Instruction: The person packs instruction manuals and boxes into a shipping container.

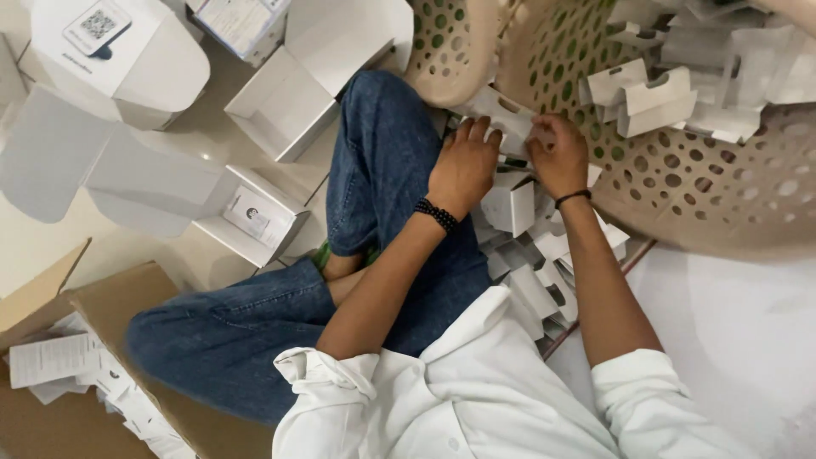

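I sit cross-legged on the floor in blue jeans and a white shirt. My left hand, with a black bead bracelet at the wrist, and my right hand, with a thin black band, both grip a small white folded cardboard insert above my lap. Under my hands lies a heap of several similar white cardboard inserts, between my legs and a tipped beige perforated plastic basket. More white inserts lie inside that basket.
A second beige perforated basket stands behind my knee. Open white cardboard boxes and flat white box blanks lie on the floor to the left. A brown carton with paper leaflets sits at the lower left.
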